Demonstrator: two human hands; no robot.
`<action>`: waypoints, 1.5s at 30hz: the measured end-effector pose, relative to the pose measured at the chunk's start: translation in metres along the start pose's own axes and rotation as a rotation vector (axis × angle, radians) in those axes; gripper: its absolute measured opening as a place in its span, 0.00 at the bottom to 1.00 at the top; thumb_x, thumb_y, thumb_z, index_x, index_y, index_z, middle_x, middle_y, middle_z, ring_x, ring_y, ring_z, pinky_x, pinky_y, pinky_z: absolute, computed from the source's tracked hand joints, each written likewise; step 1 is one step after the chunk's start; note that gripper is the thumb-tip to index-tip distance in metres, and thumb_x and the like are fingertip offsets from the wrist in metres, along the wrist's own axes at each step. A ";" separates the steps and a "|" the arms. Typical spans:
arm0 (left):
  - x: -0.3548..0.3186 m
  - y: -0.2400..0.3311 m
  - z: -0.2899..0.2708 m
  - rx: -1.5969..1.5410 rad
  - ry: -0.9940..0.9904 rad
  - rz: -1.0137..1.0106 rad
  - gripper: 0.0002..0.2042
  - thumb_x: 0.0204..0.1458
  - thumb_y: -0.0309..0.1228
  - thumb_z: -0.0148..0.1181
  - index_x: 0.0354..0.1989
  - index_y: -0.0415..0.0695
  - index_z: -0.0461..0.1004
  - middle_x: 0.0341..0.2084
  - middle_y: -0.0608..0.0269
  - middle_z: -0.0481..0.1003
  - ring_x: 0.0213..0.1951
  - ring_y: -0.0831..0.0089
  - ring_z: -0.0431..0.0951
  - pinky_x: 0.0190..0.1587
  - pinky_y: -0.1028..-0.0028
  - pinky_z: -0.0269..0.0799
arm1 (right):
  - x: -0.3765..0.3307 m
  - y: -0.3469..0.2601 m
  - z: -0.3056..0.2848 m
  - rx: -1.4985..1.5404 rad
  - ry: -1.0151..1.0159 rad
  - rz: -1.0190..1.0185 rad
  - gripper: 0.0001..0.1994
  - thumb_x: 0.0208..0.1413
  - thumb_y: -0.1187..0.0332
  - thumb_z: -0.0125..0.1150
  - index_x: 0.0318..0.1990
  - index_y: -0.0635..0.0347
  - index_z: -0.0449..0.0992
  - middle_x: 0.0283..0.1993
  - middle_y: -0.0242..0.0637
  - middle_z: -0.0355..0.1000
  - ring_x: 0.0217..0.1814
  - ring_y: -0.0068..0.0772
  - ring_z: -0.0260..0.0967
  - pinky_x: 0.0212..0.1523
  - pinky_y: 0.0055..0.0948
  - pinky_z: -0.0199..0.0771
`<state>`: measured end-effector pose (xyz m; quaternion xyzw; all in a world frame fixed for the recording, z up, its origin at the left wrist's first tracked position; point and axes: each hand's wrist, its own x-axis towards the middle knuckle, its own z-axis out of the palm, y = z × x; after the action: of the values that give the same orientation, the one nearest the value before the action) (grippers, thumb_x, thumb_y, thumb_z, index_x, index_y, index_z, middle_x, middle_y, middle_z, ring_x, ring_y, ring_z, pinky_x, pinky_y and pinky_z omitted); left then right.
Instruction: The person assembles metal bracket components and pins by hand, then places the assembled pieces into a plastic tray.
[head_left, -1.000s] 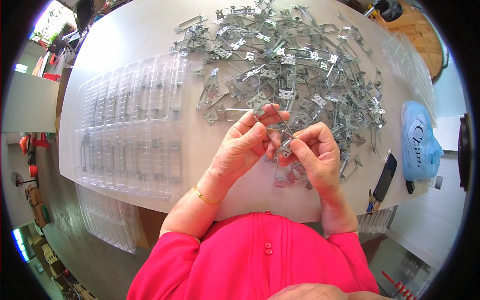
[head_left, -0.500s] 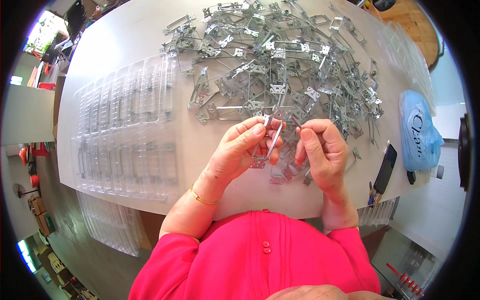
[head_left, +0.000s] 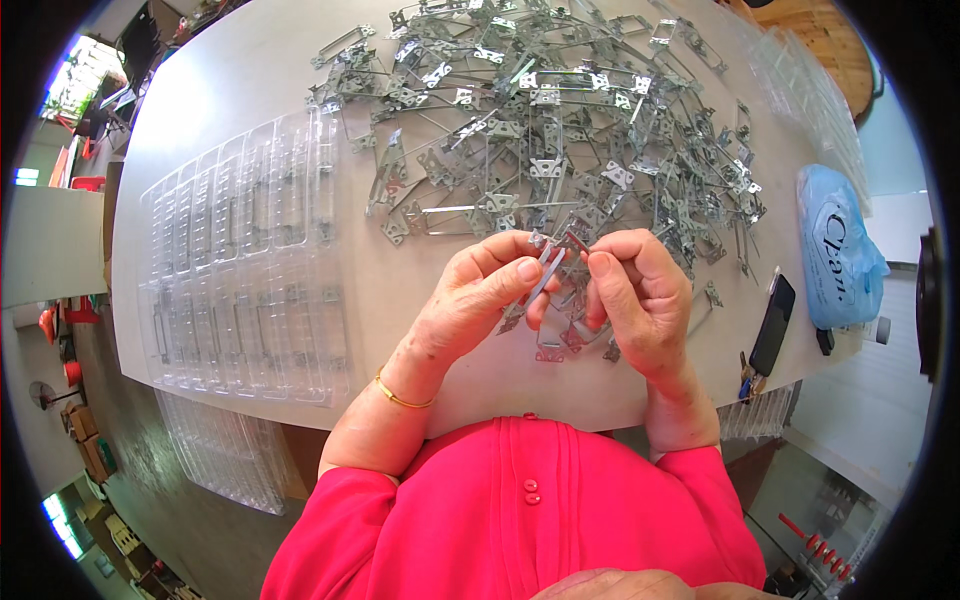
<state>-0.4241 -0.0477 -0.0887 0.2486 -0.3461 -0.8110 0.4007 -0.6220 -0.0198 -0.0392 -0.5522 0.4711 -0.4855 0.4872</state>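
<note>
My left hand (head_left: pixel 492 283) is closed on a thin rectangular metal frame (head_left: pixel 548 278), pinched between thumb and fingers and seen nearly edge-on. My right hand (head_left: pixel 640 300) pinches a short, thin, dark stick-like tool (head_left: pixel 578 243). Its tip is at the frame's upper end; whether it touches the metal I cannot tell. Just beyond both hands spreads a heap of similar metal frames (head_left: pixel 545 168) with punched end plates. A few reddish-tinted plates (head_left: pixel 550 353) lie on the table below my fingers.
Clear plastic trays (head_left: pixel 240 255) holding metal frames lie at the left of the white table (head_left: pixel 480 390). On the right are a phone (head_left: pixel 773 330), a small key-like bunch (head_left: pixel 750 380), a blue plastic bag (head_left: pixel 838 250) and more clear trays (head_left: pixel 805 110).
The metal frame in my left hand has turned from showing its open face to nearly edge-on. My right hand has brought the stick-like tool slightly left, closer to the frame's top.
</note>
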 end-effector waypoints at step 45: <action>-0.002 0.004 0.015 0.910 -0.082 0.240 0.17 0.53 0.25 0.68 0.50 0.35 0.75 0.33 0.68 0.74 0.29 0.82 0.70 0.32 0.80 0.68 | 0.010 0.008 -0.012 -0.144 0.106 -0.208 0.02 0.64 0.75 0.61 0.42 0.62 0.76 0.31 0.26 0.71 0.28 0.11 0.63 0.27 0.17 0.63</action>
<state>-0.4314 -0.0425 -0.0764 0.3250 -0.7084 -0.5338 0.3280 -0.6334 -0.0314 -0.0459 -0.6052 0.4700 -0.5269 0.3676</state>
